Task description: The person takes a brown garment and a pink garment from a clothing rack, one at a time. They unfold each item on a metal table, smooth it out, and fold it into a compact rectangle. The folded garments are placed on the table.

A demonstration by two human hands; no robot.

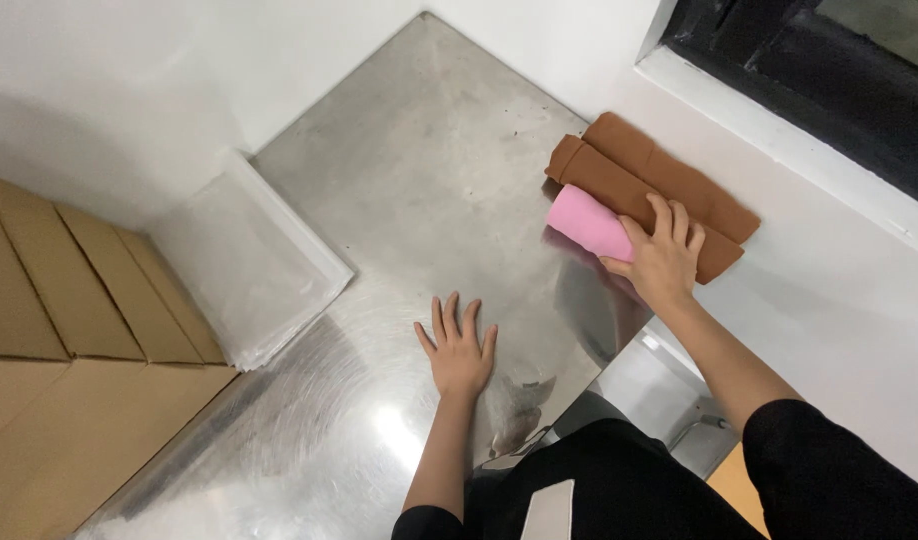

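Observation:
My right hand (662, 258) rests on a rolled pink cloth (587, 221) at the right edge of the steel table (419, 180), fingers wrapped over its near end. Two rolled brown cloths (639, 180) lie side by side just beyond the pink roll, against the white wall. My left hand (458, 347) lies flat on the steel surface, fingers spread, holding nothing, some way to the left of the rolls.
A stack of clear plastic bags (247, 255) lies at the table's left side. Cardboard boxes (69, 330) stand along the left. White walls meet behind the table, and a dark window frame (829, 80) sits at the upper right.

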